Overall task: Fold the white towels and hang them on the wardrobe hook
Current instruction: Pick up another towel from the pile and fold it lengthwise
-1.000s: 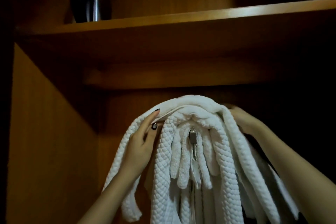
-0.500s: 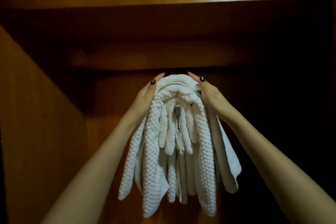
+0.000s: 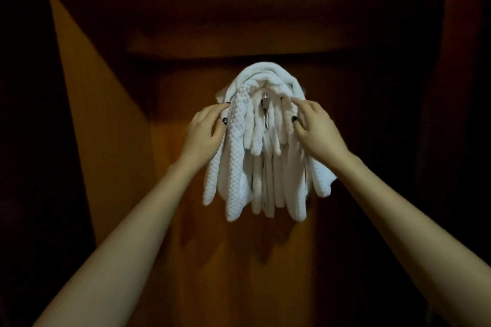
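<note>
While the white towels (image 3: 263, 141) hang in a bunch over the small metal hook (image 3: 265, 102) at the back of the brown wardrobe (image 3: 106, 114), both hands are up at their sides. The left hand (image 3: 206, 131) lies with nearly straight fingers flat on the left side of the bunch. The right hand (image 3: 316, 131) has bent fingers that pinch a fold on the right side.

Both arms stretch forward; left grip (image 3: 206, 130) flat-fingered; right grip (image 3: 316, 131) curled, pinching the towels (image 3: 239, 164)
</note>
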`<state>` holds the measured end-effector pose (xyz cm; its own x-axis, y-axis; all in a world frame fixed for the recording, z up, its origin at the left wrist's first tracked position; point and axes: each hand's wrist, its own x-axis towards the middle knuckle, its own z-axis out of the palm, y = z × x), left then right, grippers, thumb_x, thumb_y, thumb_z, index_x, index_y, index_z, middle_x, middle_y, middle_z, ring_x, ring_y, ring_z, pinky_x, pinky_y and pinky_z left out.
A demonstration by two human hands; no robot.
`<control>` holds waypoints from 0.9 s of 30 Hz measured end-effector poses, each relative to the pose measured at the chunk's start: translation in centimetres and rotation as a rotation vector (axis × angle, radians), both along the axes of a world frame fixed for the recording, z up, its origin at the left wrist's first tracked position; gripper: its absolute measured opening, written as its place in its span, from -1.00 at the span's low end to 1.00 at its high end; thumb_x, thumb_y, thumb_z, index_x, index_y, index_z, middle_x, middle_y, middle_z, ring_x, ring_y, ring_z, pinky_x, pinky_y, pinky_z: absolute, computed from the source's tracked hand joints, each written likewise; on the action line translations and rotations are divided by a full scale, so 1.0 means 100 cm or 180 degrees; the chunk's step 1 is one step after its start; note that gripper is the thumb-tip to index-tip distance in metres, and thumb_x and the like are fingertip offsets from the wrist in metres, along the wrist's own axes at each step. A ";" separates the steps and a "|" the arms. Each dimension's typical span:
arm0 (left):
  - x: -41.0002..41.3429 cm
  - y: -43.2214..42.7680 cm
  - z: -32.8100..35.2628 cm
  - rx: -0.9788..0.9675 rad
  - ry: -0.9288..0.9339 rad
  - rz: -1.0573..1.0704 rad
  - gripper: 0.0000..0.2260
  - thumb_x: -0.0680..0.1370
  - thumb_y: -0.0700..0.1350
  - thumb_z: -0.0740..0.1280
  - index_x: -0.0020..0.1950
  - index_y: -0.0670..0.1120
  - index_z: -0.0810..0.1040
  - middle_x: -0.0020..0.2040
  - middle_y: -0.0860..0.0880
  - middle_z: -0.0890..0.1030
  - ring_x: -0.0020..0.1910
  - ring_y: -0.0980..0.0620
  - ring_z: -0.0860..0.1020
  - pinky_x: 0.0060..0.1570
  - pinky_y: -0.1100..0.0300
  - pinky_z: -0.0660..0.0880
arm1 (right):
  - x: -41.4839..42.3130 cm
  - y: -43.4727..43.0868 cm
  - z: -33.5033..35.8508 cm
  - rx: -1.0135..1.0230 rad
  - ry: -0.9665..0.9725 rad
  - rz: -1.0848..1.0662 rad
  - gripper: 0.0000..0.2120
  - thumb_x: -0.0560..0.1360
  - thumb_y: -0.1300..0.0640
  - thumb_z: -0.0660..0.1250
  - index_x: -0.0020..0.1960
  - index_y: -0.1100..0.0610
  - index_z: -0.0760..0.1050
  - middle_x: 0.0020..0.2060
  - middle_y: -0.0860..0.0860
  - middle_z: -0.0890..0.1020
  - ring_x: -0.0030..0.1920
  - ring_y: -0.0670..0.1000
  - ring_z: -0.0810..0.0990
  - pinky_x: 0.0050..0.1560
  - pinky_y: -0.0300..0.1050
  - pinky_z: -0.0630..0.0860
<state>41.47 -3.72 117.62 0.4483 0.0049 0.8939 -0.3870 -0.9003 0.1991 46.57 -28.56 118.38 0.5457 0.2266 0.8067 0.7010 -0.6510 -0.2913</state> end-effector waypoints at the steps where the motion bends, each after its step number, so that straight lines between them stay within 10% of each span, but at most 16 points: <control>1: -0.017 -0.001 -0.014 0.0139 0.0049 0.0207 -0.68 0.62 -0.12 0.18 0.38 -0.02 0.43 0.33 -0.01 0.48 0.32 0.00 0.39 0.26 0.11 0.31 | -0.019 0.008 -0.014 -0.0070 -0.0031 -0.0081 -0.51 0.59 0.11 0.17 0.51 0.03 0.22 0.43 0.11 0.34 0.40 0.15 0.33 0.36 0.13 0.32; 11: -0.200 0.006 -0.196 0.0788 0.1597 0.1244 -0.58 0.61 -0.02 0.15 0.48 0.11 0.27 0.44 0.05 0.35 0.42 0.00 0.27 0.35 0.02 0.24 | -0.155 0.091 -0.205 -0.1494 0.1044 0.0239 -0.44 0.57 0.10 0.23 0.53 0.04 0.15 0.48 0.18 0.21 0.48 0.23 0.16 0.42 0.19 0.18; 27: -0.509 0.013 -0.540 -0.1312 0.3717 0.2563 -0.55 0.55 -0.16 0.25 0.45 0.01 0.35 0.38 -0.05 0.41 0.35 -0.06 0.38 0.25 0.05 0.33 | -0.374 0.162 -0.547 -0.3817 0.2836 0.1762 -0.59 0.59 0.06 0.16 0.42 0.11 0.31 0.37 0.15 0.34 0.40 0.25 0.28 0.37 0.15 0.28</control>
<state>-9.44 -2.38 63.63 0.6504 0.7543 -0.0897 0.7343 -0.5940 0.3287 9.21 -12.33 63.68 0.3630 0.7894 -0.4950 0.8115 -0.5289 -0.2483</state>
